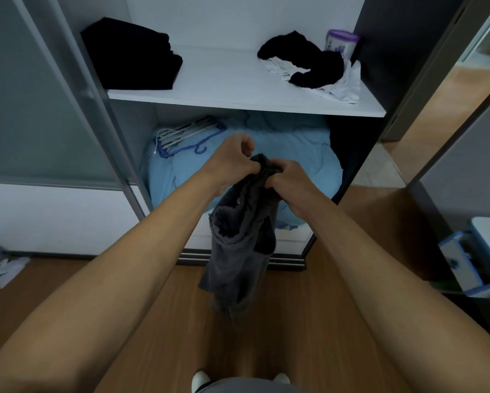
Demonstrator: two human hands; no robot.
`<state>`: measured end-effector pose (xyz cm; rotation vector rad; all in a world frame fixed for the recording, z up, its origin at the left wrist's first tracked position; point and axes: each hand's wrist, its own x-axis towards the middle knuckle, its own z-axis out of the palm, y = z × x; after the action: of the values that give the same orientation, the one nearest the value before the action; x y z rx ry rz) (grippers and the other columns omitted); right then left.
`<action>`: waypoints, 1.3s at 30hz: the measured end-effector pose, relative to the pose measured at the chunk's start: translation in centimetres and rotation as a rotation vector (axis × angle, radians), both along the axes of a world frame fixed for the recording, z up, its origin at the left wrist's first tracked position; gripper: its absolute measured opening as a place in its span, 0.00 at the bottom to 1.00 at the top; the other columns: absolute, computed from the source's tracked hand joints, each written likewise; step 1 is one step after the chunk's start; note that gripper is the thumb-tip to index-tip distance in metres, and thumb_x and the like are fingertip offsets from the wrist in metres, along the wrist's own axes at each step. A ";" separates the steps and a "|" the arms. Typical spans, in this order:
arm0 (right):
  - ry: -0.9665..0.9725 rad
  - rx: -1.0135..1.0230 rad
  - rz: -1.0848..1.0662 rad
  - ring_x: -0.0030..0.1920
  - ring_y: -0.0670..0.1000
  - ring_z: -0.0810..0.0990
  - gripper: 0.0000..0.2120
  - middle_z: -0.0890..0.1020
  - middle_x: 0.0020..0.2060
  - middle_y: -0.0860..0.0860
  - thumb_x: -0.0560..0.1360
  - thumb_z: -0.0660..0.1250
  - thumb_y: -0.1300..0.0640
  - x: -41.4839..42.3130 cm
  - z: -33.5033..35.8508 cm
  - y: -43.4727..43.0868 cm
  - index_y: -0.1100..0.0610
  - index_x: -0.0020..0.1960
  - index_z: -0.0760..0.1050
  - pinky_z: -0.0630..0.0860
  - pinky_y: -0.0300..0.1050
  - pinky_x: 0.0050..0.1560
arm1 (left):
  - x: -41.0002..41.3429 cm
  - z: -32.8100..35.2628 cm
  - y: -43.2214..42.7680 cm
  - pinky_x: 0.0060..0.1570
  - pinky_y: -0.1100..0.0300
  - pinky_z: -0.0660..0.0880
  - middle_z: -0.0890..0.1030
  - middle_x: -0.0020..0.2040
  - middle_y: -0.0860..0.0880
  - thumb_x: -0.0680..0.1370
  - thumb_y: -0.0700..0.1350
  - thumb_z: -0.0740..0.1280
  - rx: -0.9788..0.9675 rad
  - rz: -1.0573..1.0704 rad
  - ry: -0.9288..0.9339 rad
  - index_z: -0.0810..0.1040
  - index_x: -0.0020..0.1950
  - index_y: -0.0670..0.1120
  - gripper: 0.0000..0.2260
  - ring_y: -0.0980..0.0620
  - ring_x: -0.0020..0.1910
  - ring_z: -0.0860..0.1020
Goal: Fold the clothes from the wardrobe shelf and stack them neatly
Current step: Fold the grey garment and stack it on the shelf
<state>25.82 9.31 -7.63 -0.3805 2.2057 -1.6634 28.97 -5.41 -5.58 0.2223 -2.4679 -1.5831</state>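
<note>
A dark grey garment [238,245] hangs bunched in front of the wardrobe, above the wooden floor. My left hand [232,160] and my right hand [292,180] both grip its top edge, close together. On the white wardrobe shelf [232,89], a folded black stack [130,55] lies at the left. An unfolded heap of black clothes [303,58] lies at the right on top of a crumpled white garment [343,86].
A purple-lidded tub [341,42] stands at the shelf's back right. Below the shelf lies light blue bedding [295,154] with a bundle of hangers [187,134] on it. A white cloth [8,270] lies on the floor at left. A blue and white box [465,262] sits at right.
</note>
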 end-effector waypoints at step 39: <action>-0.280 -0.179 0.199 0.61 0.46 0.80 0.33 0.78 0.62 0.47 0.70 0.70 0.76 -1.4 -3.8 8.6 0.50 0.69 0.72 0.79 0.36 0.55 | -2.1 -4.0 -1.9 0.22 0.68 0.54 0.65 0.22 0.51 0.70 0.32 0.56 0.428 0.391 -0.221 0.68 0.31 0.46 0.11 0.54 0.19 0.61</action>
<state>24.39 17.87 -11.40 -0.3748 1.7661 -1.6945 26.84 -7.32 -9.54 0.9255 -2.0155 -1.9558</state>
